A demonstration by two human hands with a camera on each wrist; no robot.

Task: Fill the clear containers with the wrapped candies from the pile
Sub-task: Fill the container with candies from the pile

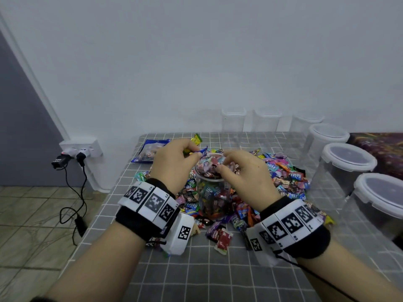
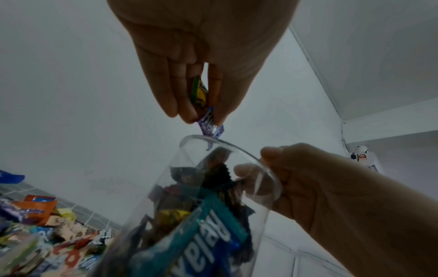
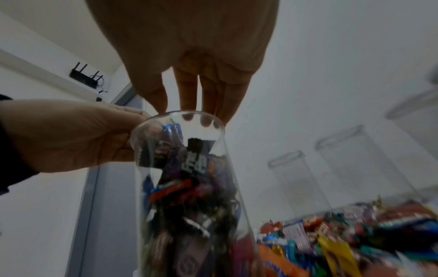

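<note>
A tall clear jar stands in the pile of wrapped candies on the grey checked tablecloth, packed with candies almost to its rim. My left hand hovers just left of the mouth and pinches a blue-purple wrapped candy together with a yellow-green one, the blue one's end touching the rim. My right hand is over the mouth from the right. Its fingertips point straight down inside the rim and hold nothing.
Two empty clear containers stand against the back wall. Lidded clear tubs line the right side. A blue candy bag lies at the back left. The table's left edge drops beside a wall socket with cables.
</note>
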